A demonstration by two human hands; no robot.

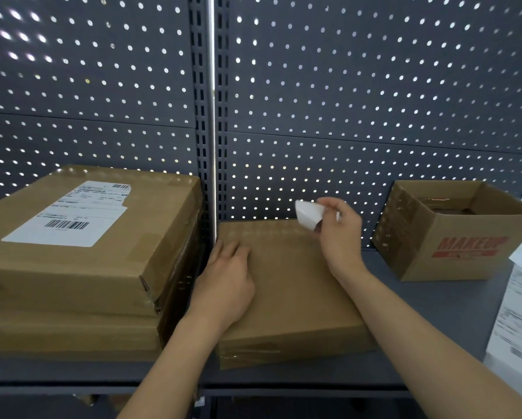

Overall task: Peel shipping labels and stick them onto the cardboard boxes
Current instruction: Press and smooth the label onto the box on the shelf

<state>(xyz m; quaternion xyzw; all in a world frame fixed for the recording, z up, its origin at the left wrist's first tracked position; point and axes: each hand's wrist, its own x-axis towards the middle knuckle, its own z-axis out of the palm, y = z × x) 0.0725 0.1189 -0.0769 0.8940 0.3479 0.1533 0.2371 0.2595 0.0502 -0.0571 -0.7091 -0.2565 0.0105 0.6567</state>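
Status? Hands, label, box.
Left hand flat on the bare middle box. Right hand pinches a curled white paper above it, label or backing unclear. Nothing blocking the box top besides the left hand.

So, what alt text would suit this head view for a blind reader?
A person's left hand rests flat on a plain cardboard box while the right hand holds a curled white paper above it. A labelled box sits left.

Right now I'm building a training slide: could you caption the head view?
Left hand rests on a bare cardboard box while the right hand pinches a white paper piece above it.
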